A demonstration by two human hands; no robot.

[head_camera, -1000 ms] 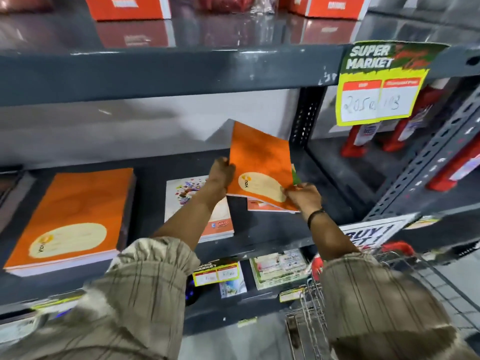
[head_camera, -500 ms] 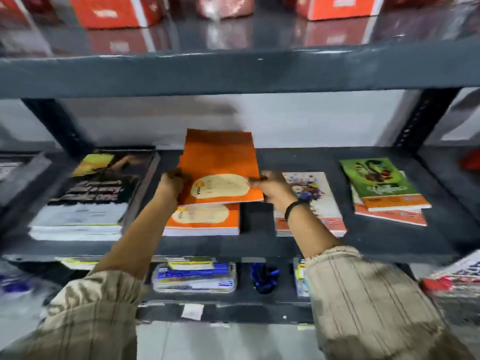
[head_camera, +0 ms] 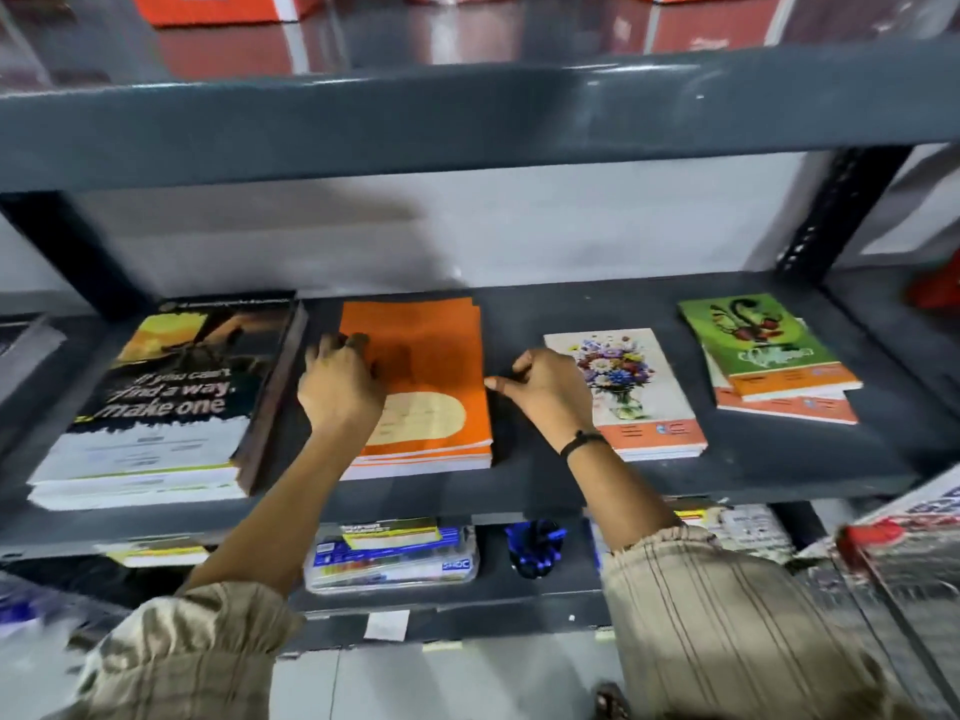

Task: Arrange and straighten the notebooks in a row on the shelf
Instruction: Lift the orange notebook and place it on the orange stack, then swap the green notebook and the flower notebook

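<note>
A stack of orange notebooks (head_camera: 431,356) lies flat in the middle of the dark shelf (head_camera: 519,483). My left hand (head_camera: 340,387) rests on the stack's left side, fingers curled over its left edge. My right hand (head_camera: 545,392) is beside the stack's right edge, fingers closed, with the fingertips touching that edge. To the left sits a thick stack of black-covered notebooks (head_camera: 171,407). To the right lie a floral notebook stack (head_camera: 623,387) and a skewed pile topped by a green notebook (head_camera: 758,345).
The upper shelf beam (head_camera: 467,111) hangs low over the notebooks, with orange boxes on top. On the shelf below are a box of pens (head_camera: 389,558) and a blue item (head_camera: 535,548). A shopping cart (head_camera: 893,553) stands at the lower right.
The orange notebook that both hands held tilted in the air now lies flat on the orange stack. My hands have moved down to the stack's two side edges.
</note>
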